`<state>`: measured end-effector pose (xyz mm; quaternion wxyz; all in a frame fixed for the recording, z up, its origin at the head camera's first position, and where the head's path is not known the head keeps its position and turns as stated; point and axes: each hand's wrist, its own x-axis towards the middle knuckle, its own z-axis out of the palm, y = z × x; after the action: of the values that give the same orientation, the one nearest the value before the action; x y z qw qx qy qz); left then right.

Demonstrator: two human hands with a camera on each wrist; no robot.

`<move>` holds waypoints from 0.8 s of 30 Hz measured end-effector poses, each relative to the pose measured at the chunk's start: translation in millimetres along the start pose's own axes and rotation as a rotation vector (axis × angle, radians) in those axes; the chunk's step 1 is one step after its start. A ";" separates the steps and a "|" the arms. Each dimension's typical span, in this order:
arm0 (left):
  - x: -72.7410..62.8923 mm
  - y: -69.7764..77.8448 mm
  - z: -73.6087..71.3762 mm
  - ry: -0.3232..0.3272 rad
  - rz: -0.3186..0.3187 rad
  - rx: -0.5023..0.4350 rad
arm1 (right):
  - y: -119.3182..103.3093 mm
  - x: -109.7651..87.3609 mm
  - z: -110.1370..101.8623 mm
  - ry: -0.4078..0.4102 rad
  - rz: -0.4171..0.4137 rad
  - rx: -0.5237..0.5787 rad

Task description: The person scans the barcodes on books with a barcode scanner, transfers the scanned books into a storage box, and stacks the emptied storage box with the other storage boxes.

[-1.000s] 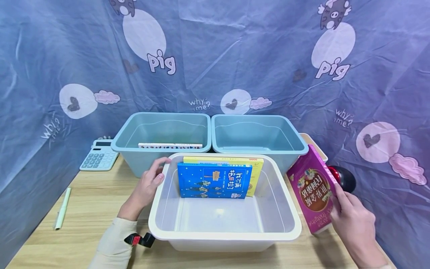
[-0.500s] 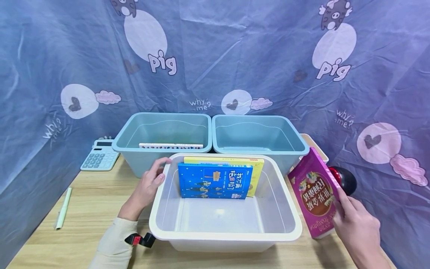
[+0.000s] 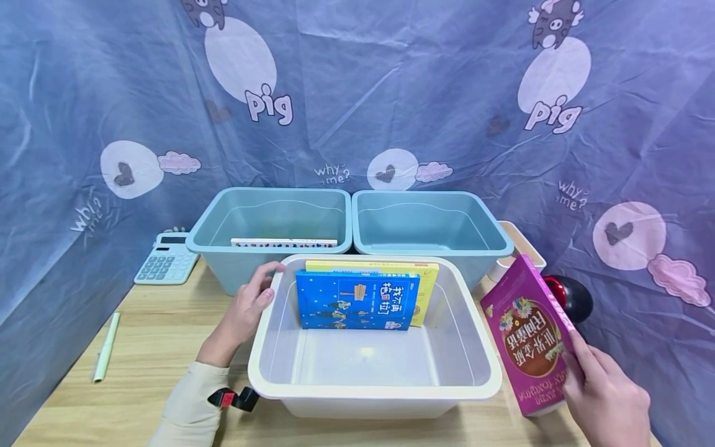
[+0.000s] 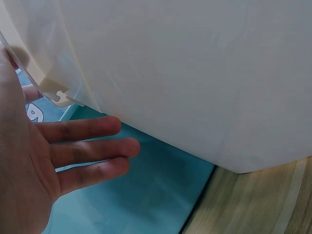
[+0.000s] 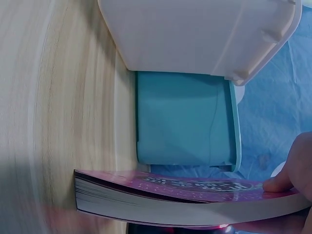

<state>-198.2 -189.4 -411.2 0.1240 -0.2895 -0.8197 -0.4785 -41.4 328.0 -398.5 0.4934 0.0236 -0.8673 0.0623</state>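
Note:
My right hand holds a thick magenta book by its right edge, between thumb and fingers. The book is tilted, front cover facing me, to the right of the white bin. In the right wrist view, the magenta book shows its page edges, with my thumb on the cover. At the bin's left rim rests my left hand; in the left wrist view three fingers extend straight beneath the rim. Inside the bin, a blue book stands before a yellow book.
Two teal bins stand behind; the left teal bin contains a white-edged book, beside the right teal bin. A calculator and a green pen lie left. A beige-topped container and a red-and-black round object are right.
My right hand has drawn the magenta book toward me and slightly right, uncovering more of the beige-topped container. My left hand has stayed at the white bin's rim.

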 end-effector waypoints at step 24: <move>-0.5 -0.8 0.5 -0.003 -0.001 -0.002 | 16.8 10.5 14.2 0.120 -0.096 0.020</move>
<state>-198.2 -189.5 -412.3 0.1222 -0.2897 -0.8194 -0.4792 -60.7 343.0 -398.0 0.5465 0.0663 -0.8334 0.0487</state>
